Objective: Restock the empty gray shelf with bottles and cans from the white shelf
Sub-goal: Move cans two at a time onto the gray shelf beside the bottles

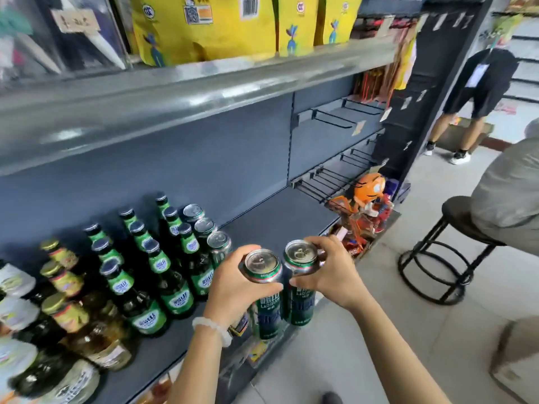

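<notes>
My left hand (233,282) grips a tall green can (264,295) by its upper part. Right beside it, my right hand (329,269) holds a second green can (302,287) the same way. Both cans are upright, over the front edge of the gray shelf (262,225). On that shelf stand several green bottles (159,269) in rows, three cans (217,243) behind them, and several yellow-capped bottles (62,284) further left. The shelf's right part is bare.
Yellow bags (204,27) fill the shelf above. Wire hooks (329,176) and toys (367,199) hang at the shelf's right end. A black stool (443,252) with a seated person stands on the tiled floor to the right. Another person (478,91) bends over far back.
</notes>
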